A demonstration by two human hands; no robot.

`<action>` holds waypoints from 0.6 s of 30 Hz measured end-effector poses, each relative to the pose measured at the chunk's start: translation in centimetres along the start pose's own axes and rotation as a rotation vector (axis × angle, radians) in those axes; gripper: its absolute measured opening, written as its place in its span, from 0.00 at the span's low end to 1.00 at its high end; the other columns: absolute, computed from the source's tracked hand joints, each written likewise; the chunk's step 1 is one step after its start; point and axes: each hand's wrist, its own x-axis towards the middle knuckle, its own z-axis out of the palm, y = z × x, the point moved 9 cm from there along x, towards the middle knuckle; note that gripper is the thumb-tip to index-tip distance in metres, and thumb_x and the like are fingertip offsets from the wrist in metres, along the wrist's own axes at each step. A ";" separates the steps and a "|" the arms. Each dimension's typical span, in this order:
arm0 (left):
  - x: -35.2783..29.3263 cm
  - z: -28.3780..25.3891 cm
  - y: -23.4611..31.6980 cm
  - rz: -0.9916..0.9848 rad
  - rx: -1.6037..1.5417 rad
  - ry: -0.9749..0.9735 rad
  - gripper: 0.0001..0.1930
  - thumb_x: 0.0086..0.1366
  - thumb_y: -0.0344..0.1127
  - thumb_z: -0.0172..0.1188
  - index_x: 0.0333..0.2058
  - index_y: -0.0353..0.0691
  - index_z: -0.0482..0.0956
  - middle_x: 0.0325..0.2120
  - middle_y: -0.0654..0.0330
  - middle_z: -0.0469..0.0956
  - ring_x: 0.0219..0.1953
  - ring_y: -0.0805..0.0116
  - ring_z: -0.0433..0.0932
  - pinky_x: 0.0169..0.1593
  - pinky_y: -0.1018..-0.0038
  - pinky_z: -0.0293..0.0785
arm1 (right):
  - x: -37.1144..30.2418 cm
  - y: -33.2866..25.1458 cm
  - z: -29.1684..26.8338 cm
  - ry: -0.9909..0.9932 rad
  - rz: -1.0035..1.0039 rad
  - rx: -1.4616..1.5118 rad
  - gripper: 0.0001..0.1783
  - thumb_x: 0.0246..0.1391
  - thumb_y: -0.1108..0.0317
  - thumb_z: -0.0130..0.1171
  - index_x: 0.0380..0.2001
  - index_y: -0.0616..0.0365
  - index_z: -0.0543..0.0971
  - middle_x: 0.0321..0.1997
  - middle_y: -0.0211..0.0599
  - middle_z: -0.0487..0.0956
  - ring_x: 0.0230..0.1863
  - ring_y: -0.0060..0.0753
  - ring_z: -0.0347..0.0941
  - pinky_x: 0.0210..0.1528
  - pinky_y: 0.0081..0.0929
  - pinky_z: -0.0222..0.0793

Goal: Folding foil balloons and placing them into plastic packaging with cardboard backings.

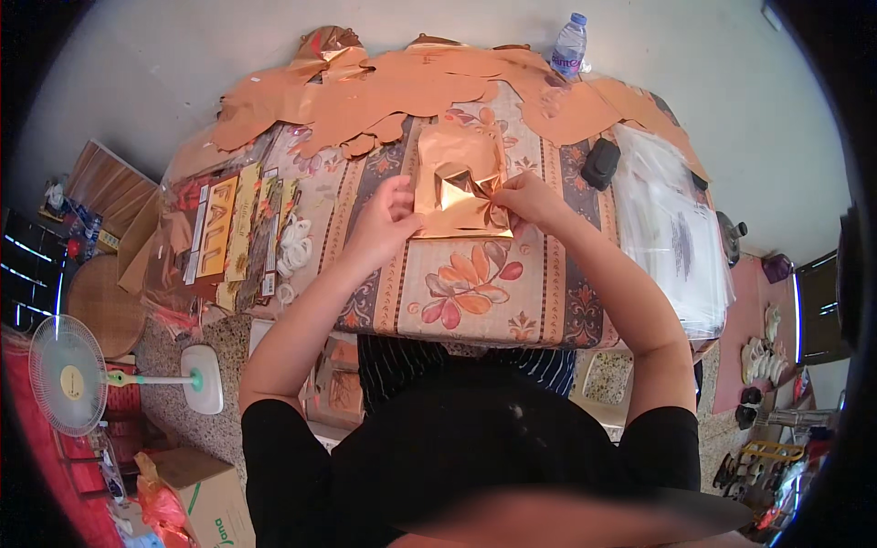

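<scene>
Head view, looking down: a shiny copper-gold foil piece [459, 189] lies flat on a flowered tablecloth [461, 288], straight in front of the person and between two bare hands. Its long axis runs away from the body, with a straight edge nearest the person and a wrinkled, rounded part at the far end. The right hand [533, 201] is the closer one: its thumb and fingertips are together, seemingly pinching the creased right edge, so the foil stretches leftward from them. The left hand [388, 217] is at the opposite side, fingers apart and loosely curved, its thumb at or just beside the lower left edge; whether it presses is unclear. Beyond lie larger flat foil sheets [365, 105]; packets [219, 233] sit to the left, clear plastic bags [671, 242] to the right.
</scene>
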 end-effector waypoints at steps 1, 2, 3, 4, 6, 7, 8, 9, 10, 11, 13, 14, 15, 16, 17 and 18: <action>-0.5 -0.1 1.3 0.115 0.120 0.034 0.27 0.59 0.25 0.61 0.56 0.35 0.63 0.45 0.54 0.74 0.43 0.68 0.76 0.43 0.76 0.77 | -0.2 -0.1 0.0 -0.002 0.005 0.005 0.13 0.53 0.66 0.56 0.23 0.67 0.79 0.16 0.34 0.75 0.13 0.25 0.72 0.14 0.23 0.73; -1.1 0.0 1.1 0.111 0.117 0.034 0.27 0.59 0.25 0.61 0.56 0.35 0.63 0.45 0.54 0.74 0.43 0.68 0.76 0.43 0.76 0.77 | -0.5 -0.3 0.0 -0.004 0.009 0.003 0.13 0.53 0.66 0.56 0.23 0.67 0.79 0.16 0.34 0.75 0.13 0.25 0.72 0.14 0.23 0.73; -1.9 0.0 2.2 0.255 0.239 0.056 0.25 0.58 0.25 0.61 0.55 0.36 0.66 0.45 0.54 0.73 0.45 0.67 0.76 0.44 0.75 0.77 | -0.7 -0.5 0.1 0.001 -0.005 -0.009 0.13 0.53 0.66 0.56 0.23 0.67 0.79 0.16 0.34 0.75 0.13 0.24 0.72 0.14 0.22 0.72; -2.7 0.1 3.3 0.401 0.362 0.078 0.23 0.57 0.25 0.62 0.53 0.37 0.70 0.46 0.55 0.72 0.47 0.66 0.75 0.45 0.73 0.76 | -0.8 -0.8 0.2 0.005 -0.022 -0.021 0.13 0.53 0.66 0.56 0.23 0.67 0.79 0.16 0.33 0.75 0.12 0.24 0.72 0.14 0.21 0.71; -3.5 0.5 3.6 0.482 0.433 0.048 0.19 0.56 0.27 0.63 0.48 0.37 0.73 0.45 0.56 0.73 0.46 0.63 0.75 0.46 0.71 0.75 | -0.6 -0.6 0.1 0.006 -0.045 -0.022 0.13 0.53 0.66 0.56 0.23 0.67 0.80 0.16 0.33 0.75 0.12 0.23 0.72 0.14 0.20 0.70; -4.1 1.0 4.1 0.565 0.505 0.019 0.15 0.55 0.29 0.64 0.42 0.37 0.77 0.44 0.56 0.73 0.45 0.60 0.75 0.47 0.68 0.73 | -0.6 -0.6 0.1 0.007 -0.071 -0.022 0.14 0.53 0.66 0.57 0.22 0.67 0.80 0.16 0.32 0.75 0.12 0.23 0.72 0.14 0.20 0.69; -4.2 1.0 4.0 0.562 0.503 0.019 0.15 0.55 0.29 0.64 0.42 0.37 0.77 0.44 0.56 0.73 0.45 0.60 0.75 0.47 0.68 0.73 | -0.5 -0.4 0.1 0.005 -0.068 -0.024 0.14 0.53 0.66 0.57 0.22 0.67 0.80 0.16 0.32 0.75 0.12 0.23 0.72 0.14 0.20 0.69; -4.4 1.1 4.1 0.588 0.538 0.017 0.13 0.54 0.30 0.65 0.40 0.36 0.77 0.43 0.56 0.74 0.45 0.58 0.75 0.48 0.67 0.73 | -0.6 -0.5 0.1 0.010 -0.100 -0.033 0.14 0.54 0.66 0.57 0.22 0.66 0.80 0.16 0.32 0.75 0.12 0.22 0.72 0.14 0.19 0.68; -4.6 1.4 4.1 0.613 0.573 0.014 0.12 0.54 0.30 0.66 0.37 0.35 0.78 0.43 0.56 0.74 0.45 0.57 0.75 0.49 0.66 0.72 | -0.6 -0.6 0.1 0.016 -0.131 -0.041 0.14 0.54 0.66 0.57 0.21 0.66 0.80 0.16 0.32 0.75 0.12 0.22 0.71 0.14 0.19 0.68; -4.7 1.4 4.1 0.610 0.570 0.013 0.12 0.54 0.30 0.66 0.37 0.35 0.78 0.43 0.56 0.74 0.45 0.57 0.75 0.49 0.66 0.72 | -0.6 -0.5 0.1 0.014 -0.128 -0.042 0.14 0.54 0.66 0.57 0.21 0.66 0.80 0.16 0.32 0.75 0.12 0.22 0.71 0.14 0.19 0.68; -5.0 1.7 4.6 0.673 0.605 0.010 0.11 0.53 0.30 0.66 0.35 0.34 0.79 0.39 0.56 0.76 0.45 0.58 0.75 0.48 0.67 0.73 | -0.6 -0.6 0.1 0.012 -0.139 -0.101 0.14 0.54 0.66 0.57 0.21 0.66 0.80 0.15 0.32 0.76 0.12 0.22 0.71 0.14 0.18 0.68; -5.0 1.8 4.6 0.670 0.604 0.009 0.11 0.53 0.30 0.66 0.35 0.34 0.79 0.39 0.56 0.76 0.45 0.58 0.75 0.48 0.67 0.73 | -0.6 -0.6 0.1 0.011 -0.136 -0.101 0.14 0.54 0.66 0.57 0.21 0.66 0.80 0.15 0.32 0.76 0.12 0.22 0.71 0.14 0.18 0.68; -5.3 2.0 4.9 0.735 0.655 0.027 0.10 0.53 0.29 0.65 0.34 0.35 0.79 0.38 0.57 0.77 0.44 0.59 0.75 0.47 0.67 0.73 | -0.6 -0.5 0.2 0.012 -0.133 -0.097 0.14 0.54 0.66 0.57 0.21 0.66 0.80 0.15 0.32 0.76 0.12 0.21 0.71 0.14 0.18 0.67; -5.7 2.2 5.2 0.801 0.705 0.045 0.10 0.52 0.29 0.65 0.34 0.35 0.79 0.36 0.58 0.77 0.44 0.59 0.75 0.47 0.67 0.73 | -0.6 -0.4 0.2 0.015 -0.130 -0.094 0.14 0.54 0.66 0.57 0.21 0.66 0.80 0.15 0.32 0.76 0.13 0.21 0.71 0.14 0.18 0.67; -5.7 2.3 5.2 0.800 0.703 0.043 0.10 0.52 0.29 0.65 0.34 0.35 0.79 0.36 0.58 0.77 0.44 0.59 0.75 0.47 0.67 0.73 | -0.5 -0.3 0.2 0.015 -0.127 -0.093 0.14 0.54 0.66 0.57 0.21 0.66 0.80 0.15 0.32 0.76 0.13 0.21 0.71 0.14 0.18 0.67; -5.9 2.5 5.4 0.841 0.761 0.060 0.08 0.51 0.28 0.64 0.32 0.35 0.79 0.35 0.59 0.77 0.43 0.60 0.75 0.46 0.68 0.73 | -0.5 -0.2 0.1 0.019 -0.130 -0.078 0.14 0.53 0.66 0.57 0.21 0.67 0.80 0.15 0.32 0.75 0.13 0.22 0.72 0.16 0.21 0.69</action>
